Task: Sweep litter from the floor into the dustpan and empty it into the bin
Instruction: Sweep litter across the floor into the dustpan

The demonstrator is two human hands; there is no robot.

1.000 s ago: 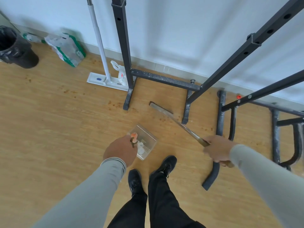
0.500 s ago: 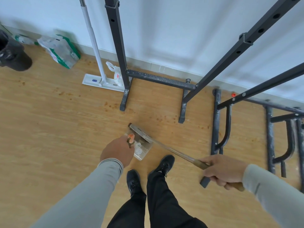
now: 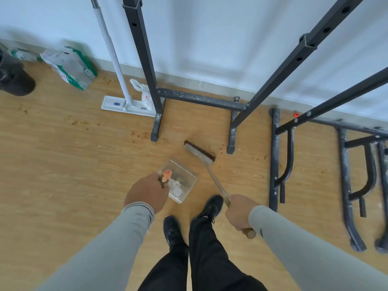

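- Left hand (image 3: 147,194): fingers curled tight round the handle of the dustpan (image 3: 180,181).
- Right hand (image 3: 239,214): fingers wrapped round the shaft of the broom (image 3: 200,151).
- Dustpan: clear plastic, on the wooden floor (image 3: 52,164) before the shoes, pale scraps inside.
- Broom head: dark bristles, on the floor just beyond the pan's mouth.
- Litter (image 3: 137,134): brown crumbs scattered near the black rack (image 3: 201,99).
- Bin (image 3: 12,78): far left, well apart.

Single head-worn wide-angle view, looking steeply down and forward from standing height. Floor (image 3: 52,164) fills most of the frame; wall (image 3: 210,38) across top; own legs (image 3: 195,259) at bottom centre.
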